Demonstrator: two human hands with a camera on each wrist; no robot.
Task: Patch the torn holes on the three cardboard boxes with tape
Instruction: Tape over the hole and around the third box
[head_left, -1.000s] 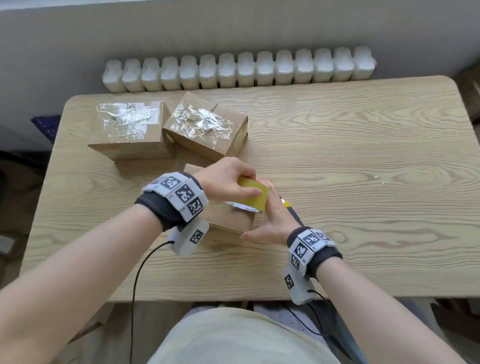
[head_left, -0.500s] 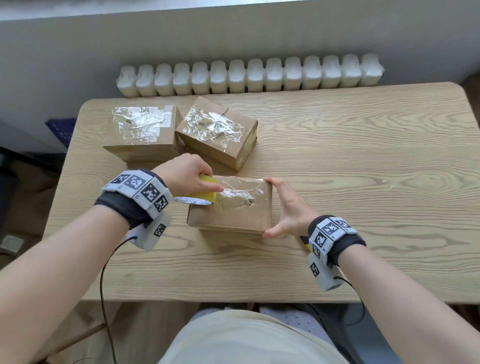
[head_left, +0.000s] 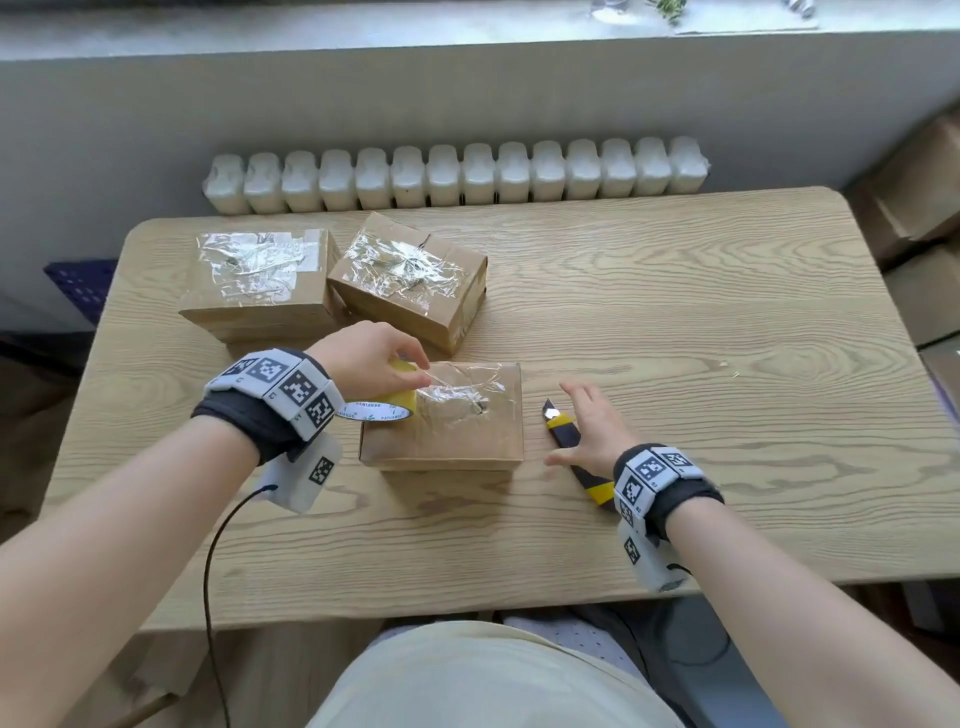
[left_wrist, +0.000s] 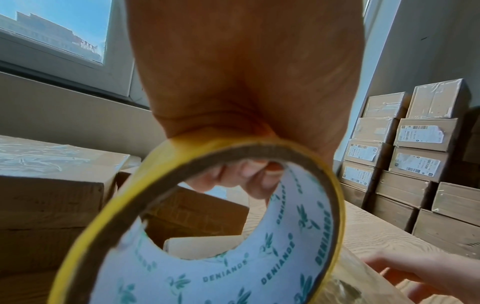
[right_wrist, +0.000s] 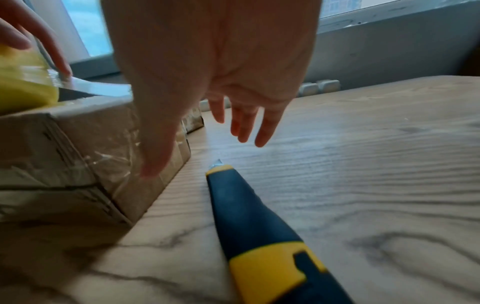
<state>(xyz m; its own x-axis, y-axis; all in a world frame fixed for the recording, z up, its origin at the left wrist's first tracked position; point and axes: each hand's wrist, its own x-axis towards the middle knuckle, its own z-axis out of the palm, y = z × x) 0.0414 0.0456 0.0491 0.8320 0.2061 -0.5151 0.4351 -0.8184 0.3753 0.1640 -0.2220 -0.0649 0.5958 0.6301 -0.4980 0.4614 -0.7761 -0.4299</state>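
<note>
Three cardboard boxes stand on the wooden table (head_left: 675, 312). The near box (head_left: 457, 436) (right_wrist: 85, 156) has a torn hole under a strip of clear tape that still runs to the roll. My left hand (head_left: 374, 358) grips the yellow tape roll (head_left: 384, 408) (left_wrist: 233, 236) at the box's left end, fingertips (left_wrist: 249, 176) inside its core. My right hand (head_left: 592, 431) (right_wrist: 207, 82) hovers open, fingers spread, over the blue-and-yellow utility knife (head_left: 569, 447) (right_wrist: 259, 226) lying just right of the box. The two far boxes (head_left: 260, 280) (head_left: 410, 280) carry crinkled tape on top.
A white radiator (head_left: 457, 174) runs behind the table's far edge. Stacked cardboard boxes (left_wrist: 415, 164) fill the room's right side. The knife's blade tip (right_wrist: 217, 162) points away from me.
My left hand pulled the roll leftward across the near box, laying tape over the hole. My right hand left the box's right side and moved over the knife.
</note>
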